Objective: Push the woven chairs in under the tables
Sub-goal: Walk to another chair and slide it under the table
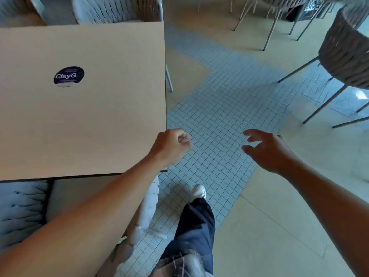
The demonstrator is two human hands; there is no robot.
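A beige table with a dark round sticker fills the left. A woven chair with pale cushions sits tucked under its near edge, below my left arm. Another woven chair stands at the table's far side. At the right, a grey woven chair on thin metal legs stands out on the floor. My left hand hovers by the table's near right corner, fingers loosely curled, holding nothing. My right hand is over the tiled floor, fingers spread and empty.
A strip of small blue-white tiles runs between the tables, with beige floor on either side. My leg in dark trousers and a white shoe stands on it. More chair and table legs crowd the top right.
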